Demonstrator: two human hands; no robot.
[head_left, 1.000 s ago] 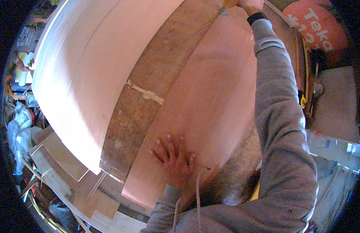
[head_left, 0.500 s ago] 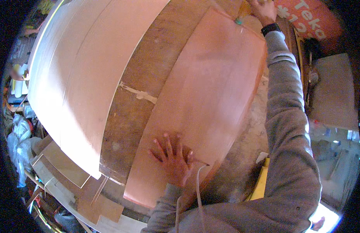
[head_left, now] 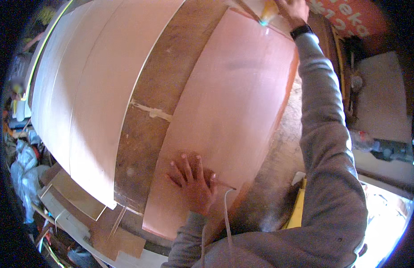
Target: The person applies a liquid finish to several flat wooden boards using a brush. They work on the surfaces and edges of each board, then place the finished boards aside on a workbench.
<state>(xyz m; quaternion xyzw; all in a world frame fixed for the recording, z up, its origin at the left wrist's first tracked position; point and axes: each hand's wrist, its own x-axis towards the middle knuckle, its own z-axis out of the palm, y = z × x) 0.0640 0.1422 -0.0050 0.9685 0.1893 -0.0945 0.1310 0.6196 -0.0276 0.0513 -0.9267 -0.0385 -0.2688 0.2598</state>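
My left hand [head_left: 196, 190] lies flat on the near part of a long pinkish wooden panel [head_left: 234, 94], fingers spread, holding nothing. Stretched out to the panel's far right corner, my right hand [head_left: 295, 12] is closed at the top edge of the view. Beside its fingers is an amber-coloured thing [head_left: 269, 11] with a small bright green end [head_left: 263, 23], which meets the panel's far edge. The hand seems to grip it, but its kind is not clear and the frame cuts part of it off.
A larger pale panel [head_left: 99, 80] lies to the left on the brown worktable [head_left: 144, 147]. A yellow object [head_left: 296, 210] stands by my right arm. Wood offcuts [head_left: 73, 194] and clear plastic bags [head_left: 26, 167] are at lower left. Pale drawstrings [head_left: 226, 214] hang before me.
My right hand and the amber thing appear slightly farther left and up in the view, which has itself shifted a little. My left hand stays flat on the panel.
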